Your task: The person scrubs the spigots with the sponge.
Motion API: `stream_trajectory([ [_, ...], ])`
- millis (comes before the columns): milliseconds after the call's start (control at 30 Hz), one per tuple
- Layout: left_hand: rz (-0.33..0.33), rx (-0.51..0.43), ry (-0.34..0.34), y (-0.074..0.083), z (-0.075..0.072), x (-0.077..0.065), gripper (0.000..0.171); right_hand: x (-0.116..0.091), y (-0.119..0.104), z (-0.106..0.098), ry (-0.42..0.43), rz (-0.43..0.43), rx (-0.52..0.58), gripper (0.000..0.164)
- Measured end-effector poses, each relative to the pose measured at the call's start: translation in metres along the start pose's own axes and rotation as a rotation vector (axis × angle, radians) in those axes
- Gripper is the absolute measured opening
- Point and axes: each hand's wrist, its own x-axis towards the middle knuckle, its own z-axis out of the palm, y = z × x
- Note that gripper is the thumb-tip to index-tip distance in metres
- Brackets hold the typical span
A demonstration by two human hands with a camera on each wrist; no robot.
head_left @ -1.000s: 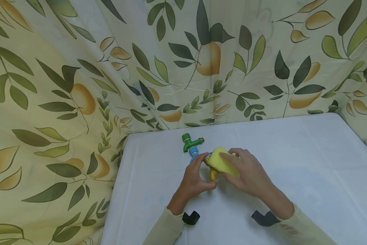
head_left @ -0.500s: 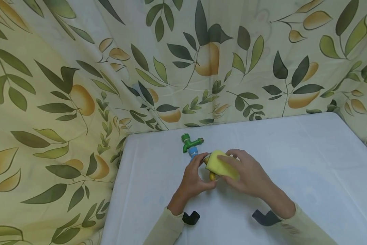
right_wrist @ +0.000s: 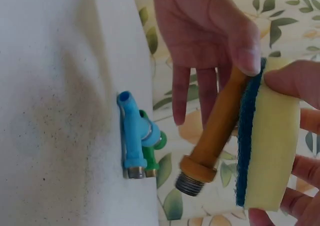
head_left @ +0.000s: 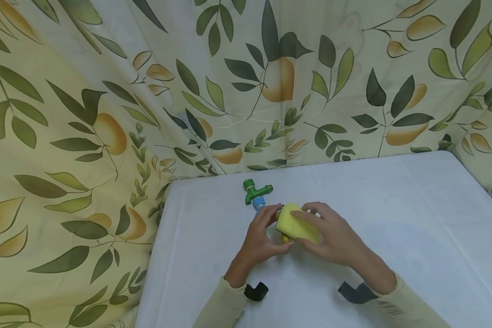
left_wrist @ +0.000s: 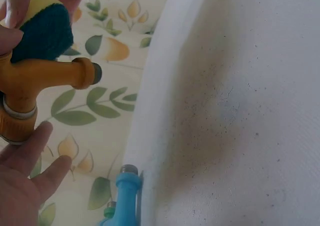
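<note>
My left hand (head_left: 256,239) grips a yellow-orange tap (left_wrist: 50,75) with a grey threaded end. In my right hand (head_left: 336,234) is a sponge (head_left: 297,223), yellow foam on one face and dark green scouring pad on the other. The scouring side lies against the tap, as the right wrist view shows, with the tap's threaded spout (right_wrist: 207,156) poking out past it. From the head view the sponge covers most of the tap. Just beyond my left fingers lies a blue tap (head_left: 259,203), partly hidden by that hand.
A green tap (head_left: 256,191) lies behind the blue one on the white-covered table (head_left: 377,191). Black elbow-shaped pieces (head_left: 256,291) show beside both wrists. Dark specks (left_wrist: 257,133) dot the white cover. A leaf-and-fruit patterned curtain (head_left: 237,91) hangs behind and to the left.
The sponge has shifted slightly down along the tap and turned a little, with my right hand. My left hand has stayed nearly in place around the tap.
</note>
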Motion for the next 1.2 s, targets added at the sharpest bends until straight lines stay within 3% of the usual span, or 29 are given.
stream_trajectory([
  [133,0.008,-0.015,-0.018,0.0014,-0.001,0.0006,0.094,0.001,0.0012,-0.0013,0.027,0.003,-0.015,0.063],
  [300,-0.049,-0.066,-0.028,0.005,-0.0016,0.0008,0.095,0.0011,0.0013,-0.0019,0.041,-0.006,-0.021,0.062],
  [467,-0.061,-0.106,-0.04,0.0061,-0.0023,0.0015,0.09,0.0023,-0.0004,-0.0039,0.057,0.018,-0.037,0.061],
  [767,-0.036,-0.043,-0.044,0.0068,-0.0022,0.0008,0.092,0.002,-0.0022,-0.0042,0.056,0.042,-0.052,0.062],
  [1000,-0.08,-0.081,-0.062,0.0085,-0.0016,0.0003,0.095,0.0022,-0.0014,-0.0044,0.076,0.034,-0.056,0.06],
  [1200,-0.078,-0.023,-0.084,0.0092,-0.0018,-0.0015,0.095,0.0019,-0.0016,-0.0053,0.035,0.007,-0.033,0.06],
])
